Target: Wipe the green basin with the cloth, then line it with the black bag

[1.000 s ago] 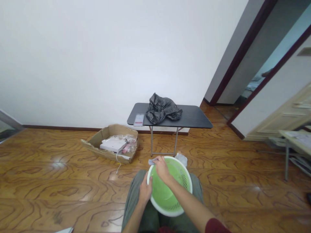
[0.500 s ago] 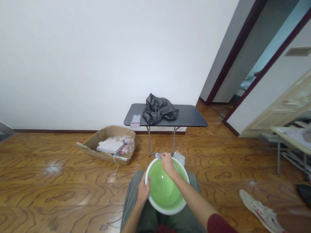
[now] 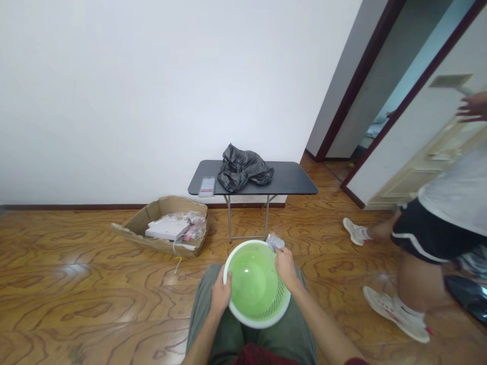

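A green plastic basket [image 3: 249,284] with a white rim rests on my lap. My left hand [image 3: 221,295] grips its left rim, fingers curled over the edge. My right hand [image 3: 285,267] is closed on a small crumpled pale cloth [image 3: 274,243] and presses it against the basket's upper right rim. The basket's inside looks bare.
A black folding table [image 3: 297,181] by the wall carries a crumpled black plastic bag [image 3: 242,170] and a small card [image 3: 207,186]. An open cardboard box [image 3: 152,218] with papers lies on the wooden floor at left. Another person [image 3: 426,228] walks at right near a doorway.
My right hand has slid with the cloth from the basket's top rim round to its upper right. A person has walked in from the right. The view has shifted rightwards.
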Demonstrator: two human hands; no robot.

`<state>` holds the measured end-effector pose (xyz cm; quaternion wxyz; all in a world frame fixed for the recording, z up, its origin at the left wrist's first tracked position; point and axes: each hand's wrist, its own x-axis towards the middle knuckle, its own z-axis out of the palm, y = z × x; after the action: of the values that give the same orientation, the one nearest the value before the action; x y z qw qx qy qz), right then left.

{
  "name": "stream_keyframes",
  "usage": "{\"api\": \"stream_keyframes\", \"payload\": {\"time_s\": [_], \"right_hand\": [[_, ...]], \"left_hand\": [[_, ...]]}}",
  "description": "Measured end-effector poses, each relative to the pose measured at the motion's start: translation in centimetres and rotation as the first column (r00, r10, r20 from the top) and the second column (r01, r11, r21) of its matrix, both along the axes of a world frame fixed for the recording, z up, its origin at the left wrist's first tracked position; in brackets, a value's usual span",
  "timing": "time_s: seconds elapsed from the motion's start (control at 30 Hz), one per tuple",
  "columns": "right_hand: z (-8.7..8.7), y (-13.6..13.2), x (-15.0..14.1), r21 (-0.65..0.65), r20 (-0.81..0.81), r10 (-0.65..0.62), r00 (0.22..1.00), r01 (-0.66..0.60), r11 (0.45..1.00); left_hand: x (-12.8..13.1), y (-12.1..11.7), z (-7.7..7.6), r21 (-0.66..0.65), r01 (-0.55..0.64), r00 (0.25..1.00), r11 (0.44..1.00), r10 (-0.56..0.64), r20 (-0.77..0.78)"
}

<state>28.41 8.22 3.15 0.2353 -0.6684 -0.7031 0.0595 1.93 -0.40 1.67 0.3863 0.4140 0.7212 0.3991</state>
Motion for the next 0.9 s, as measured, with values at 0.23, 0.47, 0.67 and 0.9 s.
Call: {"api": "stream_keyframes", "payload": {"time_s": [0.23,0.47,0.67,0.9], "right_hand": [[1.5,2.7,-3.2,-0.011,-0.013,0.058,0.998,-0.058,0.998],[3.1,3.3,-10.8,-0.051,-0.075,0.295,0.953,-0.299,0.953],[2.9,1.5,-15.3,-0.119,-0.033,0.547,0.836,-0.547,0.829],[2.9,3.0,-13.8,-0.128,-0.010,0.510,0.860,-0.507,0.852]], "left_hand": [[-0.1,-0.1,-0.2,0.010,-0.001,1.000,1.000,0.001,0.001],[-0.1,0.0,-0.8,0.018,-0.004,1.000,1.000,0.004,-0.004],[-0.2,0.0,-0.8,0.054,0.030,0.999,0.998,-0.031,0.013],[0.0,-0.1,-0.4,0.050,0.014,0.999,0.999,-0.015,0.029]]}}
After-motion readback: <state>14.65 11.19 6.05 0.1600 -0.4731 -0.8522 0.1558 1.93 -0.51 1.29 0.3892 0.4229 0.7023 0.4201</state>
